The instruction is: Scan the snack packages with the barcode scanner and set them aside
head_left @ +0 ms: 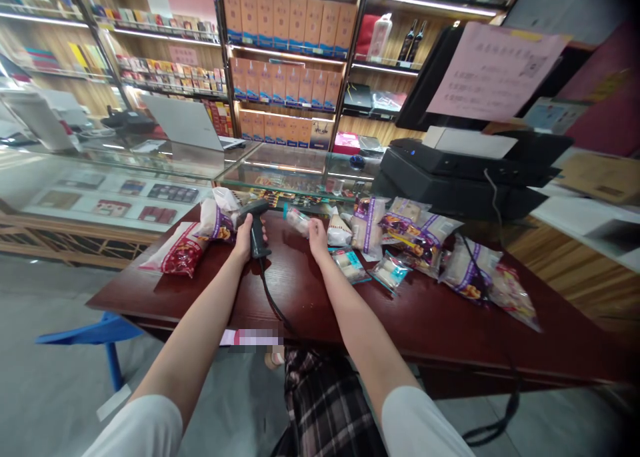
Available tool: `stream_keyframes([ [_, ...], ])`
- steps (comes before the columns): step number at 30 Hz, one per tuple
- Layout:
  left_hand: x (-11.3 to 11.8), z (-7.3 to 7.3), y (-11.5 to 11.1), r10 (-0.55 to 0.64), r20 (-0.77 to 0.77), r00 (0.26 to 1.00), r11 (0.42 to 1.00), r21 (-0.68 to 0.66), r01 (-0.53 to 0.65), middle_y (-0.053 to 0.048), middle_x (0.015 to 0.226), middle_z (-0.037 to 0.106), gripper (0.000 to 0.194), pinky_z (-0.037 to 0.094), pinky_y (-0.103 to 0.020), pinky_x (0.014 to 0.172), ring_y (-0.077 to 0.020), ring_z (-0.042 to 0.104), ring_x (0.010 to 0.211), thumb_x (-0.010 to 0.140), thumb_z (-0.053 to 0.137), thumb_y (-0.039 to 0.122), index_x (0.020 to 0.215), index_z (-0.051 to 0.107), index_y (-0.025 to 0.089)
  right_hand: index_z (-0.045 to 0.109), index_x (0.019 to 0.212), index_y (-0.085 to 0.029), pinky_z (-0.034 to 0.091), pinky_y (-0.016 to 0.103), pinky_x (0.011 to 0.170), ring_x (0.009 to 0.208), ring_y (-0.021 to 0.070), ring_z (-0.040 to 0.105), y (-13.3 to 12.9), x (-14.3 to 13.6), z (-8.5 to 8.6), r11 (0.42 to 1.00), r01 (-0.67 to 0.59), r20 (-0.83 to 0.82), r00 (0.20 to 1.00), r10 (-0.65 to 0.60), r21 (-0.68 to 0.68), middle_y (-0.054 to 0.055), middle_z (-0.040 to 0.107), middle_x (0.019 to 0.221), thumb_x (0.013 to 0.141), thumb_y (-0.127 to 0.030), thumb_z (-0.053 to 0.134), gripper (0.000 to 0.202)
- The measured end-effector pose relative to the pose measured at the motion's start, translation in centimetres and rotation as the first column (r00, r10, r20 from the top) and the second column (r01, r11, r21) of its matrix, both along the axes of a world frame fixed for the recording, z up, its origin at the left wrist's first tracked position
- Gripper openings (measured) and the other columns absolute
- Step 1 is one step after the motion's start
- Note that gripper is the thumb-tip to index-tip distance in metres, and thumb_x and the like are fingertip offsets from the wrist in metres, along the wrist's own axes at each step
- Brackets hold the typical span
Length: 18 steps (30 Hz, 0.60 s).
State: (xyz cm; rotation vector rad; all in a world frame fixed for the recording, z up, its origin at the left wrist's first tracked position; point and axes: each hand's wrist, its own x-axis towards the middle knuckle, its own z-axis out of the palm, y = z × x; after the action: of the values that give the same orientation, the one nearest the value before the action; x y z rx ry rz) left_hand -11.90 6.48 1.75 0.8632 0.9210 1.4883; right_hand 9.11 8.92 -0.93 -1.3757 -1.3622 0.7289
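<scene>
My left hand (243, 240) gripping a black scanner (257, 234) at eleven o'clock, right hand (317, 237) pinching a clear packet (297, 221) at twelve, open tabletop (297, 280) with one cord (269, 292) between my forearms, near edge (315, 342) at six, packaged goods (367, 229) crowding one o'clock.

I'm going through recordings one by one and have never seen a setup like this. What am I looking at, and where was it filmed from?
There is no machine: these are a person's own bare hands, seen by one camera worn on their head, looking forward and down. The left hand grips a black handheld scanner with a cord. The right hand holds a small clear packet. In front is a dark reddish table. On it lie a red bag at the left, and several purple-banded bags and two blue-trimmed packets at the right. Beyond stand glass display counters and shelves of orange boxes.
</scene>
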Motion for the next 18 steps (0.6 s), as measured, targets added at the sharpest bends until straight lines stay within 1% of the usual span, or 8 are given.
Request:
stream_keyframes([
  [1,0.02,-0.02,-0.03,-0.019,-0.011,1.0,1.0,0.001,0.019,-0.001,0.06,0.06,0.058,0.042,-0.021,0.039,-0.0111,0.056,0.042,0.076,0.059,0.069,0.087,0.061,0.012,0.053,0.115,-0.019,0.055,0.033,0.08,0.09,0.0185,0.067,0.3,0.08,-0.04,1.0,-0.009,-0.137,0.991,0.008,-0.006,0.007,0.067,0.106,0.094,-0.046,0.032,0.041],
  [3,0.04,-0.1,-0.06,-0.055,-0.037,0.998,0.998,0.012,0.056,-0.002,0.061,0.06,0.059,0.041,-0.021,0.04,-0.0111,0.056,0.043,0.075,0.06,0.07,0.086,0.062,0.011,0.053,0.11,-0.019,0.058,0.033,0.073,0.082,0.0176,0.068,0.67,0.25,-0.02,0.999,-0.04,-0.367,0.93,0.038,0.001,0.007,0.067,0.105,0.093,-0.044,0.032,0.037],
  [5,0.05,-0.22,-0.04,-0.095,-0.055,0.994,0.995,0.031,0.097,-0.002,0.061,0.061,0.061,0.041,-0.021,0.041,-0.0112,0.056,0.043,0.074,0.06,0.071,0.085,0.062,0.011,0.052,0.107,-0.019,0.06,0.034,0.071,0.076,0.017,0.068,0.75,0.45,0.05,0.997,-0.072,-0.52,0.851,0.071,0.017,0.007,0.068,0.101,0.092,-0.045,0.034,0.035],
  [7,0.08,-0.32,0.0,-0.14,-0.058,0.989,0.989,0.038,0.142,-0.003,0.061,0.061,0.062,0.042,-0.022,0.041,-0.0113,0.056,0.043,0.073,0.06,0.072,0.085,0.063,0.011,0.053,0.105,-0.018,0.061,0.035,0.07,0.071,0.0169,0.068,0.71,0.68,0.09,0.995,-0.094,-0.606,0.791,0.083,0.013,0.007,0.068,0.095,0.093,-0.047,0.034,0.037],
  [9,0.15,-0.38,0.01,-0.18,-0.049,0.983,0.983,0.025,0.181,-0.003,0.061,0.061,0.063,0.041,-0.022,0.041,-0.0114,0.056,0.043,0.073,0.06,0.072,0.085,0.064,0.01,0.054,0.105,-0.017,0.062,0.037,0.07,0.069,0.0172,0.068,0.69,0.85,0.06,0.994,-0.11,-0.644,0.76,0.089,0.008,0.007,0.069,0.09,0.093,-0.049,0.034,0.04],
  [11,0.25,-0.41,-0.03,-0.213,-0.039,0.976,0.977,0.003,0.213,-0.004,0.061,0.061,0.062,0.041,-0.023,0.041,-0.0116,0.055,0.043,0.075,0.058,0.071,0.086,0.064,0.01,0.055,0.104,-0.017,0.062,0.037,0.071,0.072,0.017,0.068,0.73,0.91,-0.01,0.994,-0.106,-0.646,0.758,0.094,0.021,0.007,0.069,0.091,0.093,-0.051,0.038,0.04],
  [15,0.43,-0.33,-0.21,-0.261,-0.03,0.965,0.965,-0.01,0.26,-0.005,0.061,0.061,0.06,0.041,-0.023,0.042,-0.0122,0.055,0.044,0.078,0.057,0.069,0.086,0.065,0.01,0.057,0.103,-0.018,0.061,0.034,0.075,0.078,0.0143,0.066,0.95,0.68,-0.22,0.995,-0.069,-0.581,0.808,0.096,0.068,0.005,0.068,0.1,0.091,-0.049,0.043,0.036],
  [18,0.51,-0.07,-0.35,-0.276,-0.024,0.961,0.961,-0.017,0.276,-0.005,0.061,0.06,0.06,0.04,-0.023,0.041,-0.0124,0.055,0.043,0.078,0.057,0.069,0.087,0.065,0.01,0.057,0.104,-0.018,0.059,0.032,0.075,0.082,0.0142,0.065,1.12,0.37,-0.44,0.996,-0.054,-0.495,0.865,0.079,0.066,0.005,0.066,0.103,0.088,-0.05,0.043,0.039],
])
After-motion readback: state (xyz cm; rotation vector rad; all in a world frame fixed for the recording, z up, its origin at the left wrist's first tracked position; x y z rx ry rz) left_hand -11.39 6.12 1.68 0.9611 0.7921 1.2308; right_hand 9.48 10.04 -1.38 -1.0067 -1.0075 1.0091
